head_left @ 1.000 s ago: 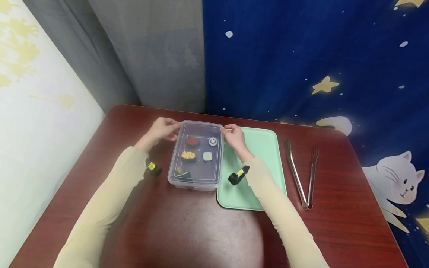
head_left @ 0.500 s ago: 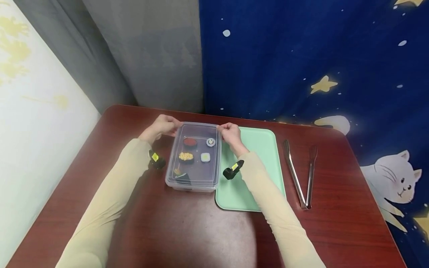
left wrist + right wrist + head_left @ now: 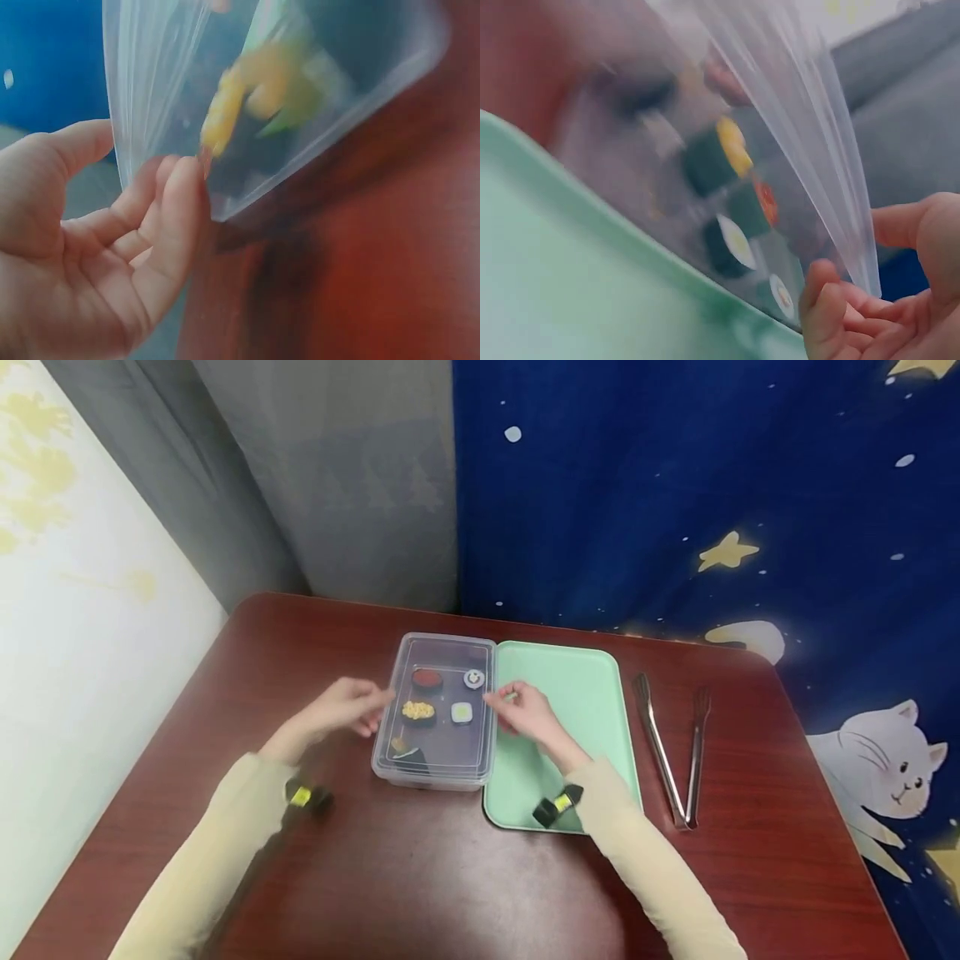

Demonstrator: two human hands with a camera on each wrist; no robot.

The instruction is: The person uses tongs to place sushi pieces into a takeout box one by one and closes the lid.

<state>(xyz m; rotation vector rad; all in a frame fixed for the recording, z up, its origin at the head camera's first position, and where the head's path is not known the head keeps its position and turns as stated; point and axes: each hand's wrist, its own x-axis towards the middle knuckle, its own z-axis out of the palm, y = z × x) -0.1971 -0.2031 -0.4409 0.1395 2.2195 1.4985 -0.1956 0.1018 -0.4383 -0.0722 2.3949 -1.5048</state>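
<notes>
A clear plastic food container (image 3: pixel 435 784) with its lid (image 3: pixel 450 648) on stands on the table, several toy sushi pieces inside. Through the lid show a red-topped piece (image 3: pixel 427 678), a yellow-topped one (image 3: pixel 417 712), two small rolls and a dark cone-like piece (image 3: pixel 408 753). My left hand (image 3: pixel 339 706) is at the container's left side, thumb at the lid's rim and fingers loosely bent by the wall. On the opposite side my right hand (image 3: pixel 529 712) has its thumb near the rim, fingers loosely bent below it. Neither hand visibly grips the container.
A pale green tray (image 3: pixel 570 672) lies right beside the container, under my right hand. Farther right are metal tongs (image 3: pixel 692 810), spread apart. Curtains and a wall stand behind and left of the brown table (image 3: pixel 420 893).
Both hands have left the container's far corners and come toward me, to the middle of its sides. The container, tray and tongs stay in place.
</notes>
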